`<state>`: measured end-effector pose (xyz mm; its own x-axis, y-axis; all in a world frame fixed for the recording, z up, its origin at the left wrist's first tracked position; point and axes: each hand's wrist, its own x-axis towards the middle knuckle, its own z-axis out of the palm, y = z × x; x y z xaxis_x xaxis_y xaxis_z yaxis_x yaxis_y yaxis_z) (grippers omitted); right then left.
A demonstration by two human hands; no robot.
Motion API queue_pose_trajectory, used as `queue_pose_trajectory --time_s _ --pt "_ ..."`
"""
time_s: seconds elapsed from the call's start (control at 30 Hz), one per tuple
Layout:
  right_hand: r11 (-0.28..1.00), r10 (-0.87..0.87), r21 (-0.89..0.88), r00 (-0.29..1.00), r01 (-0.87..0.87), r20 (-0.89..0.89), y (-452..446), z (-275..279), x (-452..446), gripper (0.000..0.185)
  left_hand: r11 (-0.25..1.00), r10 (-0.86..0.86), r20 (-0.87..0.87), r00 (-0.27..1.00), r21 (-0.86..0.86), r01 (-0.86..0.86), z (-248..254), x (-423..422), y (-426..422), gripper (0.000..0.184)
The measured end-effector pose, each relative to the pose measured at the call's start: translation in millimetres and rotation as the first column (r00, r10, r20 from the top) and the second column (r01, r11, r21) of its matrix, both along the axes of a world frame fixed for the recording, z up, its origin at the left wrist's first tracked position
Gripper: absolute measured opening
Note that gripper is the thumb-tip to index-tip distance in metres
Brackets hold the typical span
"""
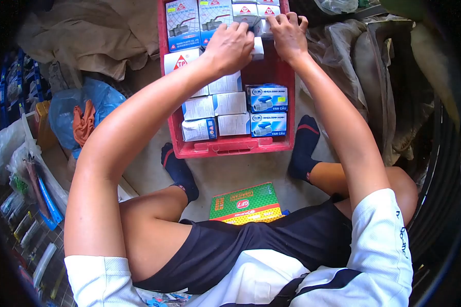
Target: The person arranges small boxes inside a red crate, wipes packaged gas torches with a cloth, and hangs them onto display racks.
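Over the upper part of a red plastic crate, both my hands have bent fingers. My left hand is closed at a small white box, whose side shows past the fingertips. Just right of it, my right hand curls its fingers at another small white box; its thumb is hidden. Behind my left hand stand PVC valve boxes with valve pictures. White boxes with a red triangle logo sit at the far end. Nearer to me are plain-sided white boxes and two blue valve boxes.
A green and yellow lubricant box lies between my legs. My feet in dark socks flank the crate. Brown cloth and a blue plastic bag are on the left; plastic-wrapped goods stand on the right.
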<state>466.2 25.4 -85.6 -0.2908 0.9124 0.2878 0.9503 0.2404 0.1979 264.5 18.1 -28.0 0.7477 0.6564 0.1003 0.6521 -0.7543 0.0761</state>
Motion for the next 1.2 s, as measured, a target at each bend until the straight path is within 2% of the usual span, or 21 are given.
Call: queue_pose_trajectory --time_s 0.03,0.1,0.2,0.33,0.43,0.47,0.6,0.7,0.87,0.93,1.07,1.17,1.2 --pt "1.000 -0.001 -0.005 1.000 0.001 -0.007 -1 1 1 0.043 0.999 0.049 -0.022 0.999 -0.022 -0.049 -3 4 5 0.025" --pt "1.000 0.003 0.012 1.000 -0.003 -0.019 -4 0 8 0.040 0.986 0.148 -0.069 0.987 -0.063 -0.152 -8 11 15 0.024" --pt "0.997 0.029 0.068 0.999 -0.026 -0.038 -5 -1 12 0.035 0.994 0.090 -0.046 0.995 0.063 -0.087 -17 14 23 0.016" --pt "0.996 -0.088 -0.024 0.995 0.090 0.051 -7 0 3 0.048 0.984 0.026 -0.072 0.997 0.178 -0.013 -28 21 22 0.013" --pt "0.997 -0.075 0.006 0.993 0.075 -0.089 -12 -7 1 0.053 0.962 0.036 -0.116 0.993 0.272 -0.003 -39 24 21 0.013" --pt "0.996 -0.081 -0.052 0.986 0.074 -0.149 -17 -8 2 0.058 0.961 0.035 -0.122 0.992 0.275 0.000 -43 23 19 0.013" --pt "0.995 -0.091 -0.056 0.961 0.079 -0.260 -22 -7 -2 0.054 0.960 0.020 -0.100 0.995 0.280 0.009 -47 16 19 0.012" --pt "0.992 -0.124 -0.036 0.972 0.120 -0.200 -22 -7 -3 0.058 0.957 0.029 -0.117 0.993 0.291 0.006 -45 23 19 0.012" --pt "0.987 -0.117 0.078 0.959 0.141 -0.257 -24 -7 -4 0.049 0.949 0.057 -0.141 0.988 0.314 -0.010 -49 28 22 0.012" --pt "0.987 -0.126 0.062 0.952 0.149 -0.279 -23 -9 -2 0.049 0.950 0.046 -0.120 0.992 0.312 -0.007 -49 28 26 0.013" --pt "0.985 -0.159 0.008 0.932 0.171 -0.326 -23 -10 -2 0.052 0.978 0.017 -0.150 0.989 0.209 0.015 -39 30 35 0.018" --pt "0.986 -0.162 -0.016 0.914 0.168 -0.372 -25 -6 -1 0.056 0.999 0.034 -0.192 0.981 -0.026 -0.039 5 34 43 0.027" --pt "0.984 -0.174 -0.034 0.908 0.175 -0.380 -25 -6 0 0.057 0.998 0.029 -0.175 0.984 -0.058 -0.040 14 34 43 0.035"
